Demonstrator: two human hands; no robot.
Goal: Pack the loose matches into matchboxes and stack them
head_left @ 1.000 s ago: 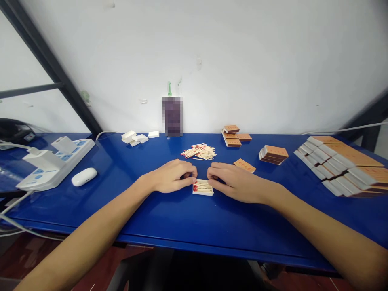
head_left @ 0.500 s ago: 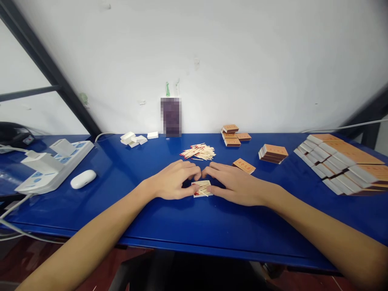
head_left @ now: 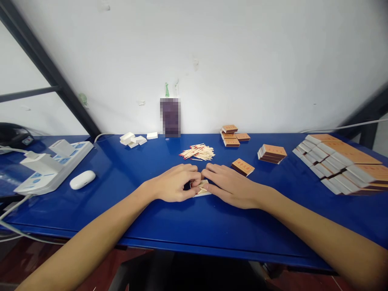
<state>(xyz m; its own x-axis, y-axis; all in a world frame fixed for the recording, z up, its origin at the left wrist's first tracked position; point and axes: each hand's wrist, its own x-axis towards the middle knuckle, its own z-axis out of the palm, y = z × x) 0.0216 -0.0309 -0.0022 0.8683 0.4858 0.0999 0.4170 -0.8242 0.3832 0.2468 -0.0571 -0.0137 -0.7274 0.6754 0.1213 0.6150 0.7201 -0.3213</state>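
Note:
Between my hands on the blue tabletop lies a small white matchbox tray (head_left: 207, 193) with loose matches (head_left: 202, 187) in it. My left hand (head_left: 177, 184) is closed at the tray's left end, thumb and forefinger drawn together on the matches. My right hand (head_left: 232, 185) is bent over the right end, its thumb at the tray and its fingers curled at the far side. The fingers hide much of the tray. Just beyond is a heap of red-headed matches (head_left: 198, 152). An orange matchbox (head_left: 243, 166) lies past my right hand.
White empty trays (head_left: 133, 139) lie at the back left, matchboxes (head_left: 230, 136) at the back. A short matchbox stack (head_left: 272, 154) and a big block of matchboxes (head_left: 342, 161) stand right. At left are a power strip (head_left: 60, 165) and a white earbud case (head_left: 82, 180).
My left fingers and thumb have closed in over the tray, and both hands are slightly lower. More of the tray and its matches is covered. The view has shifted slightly.

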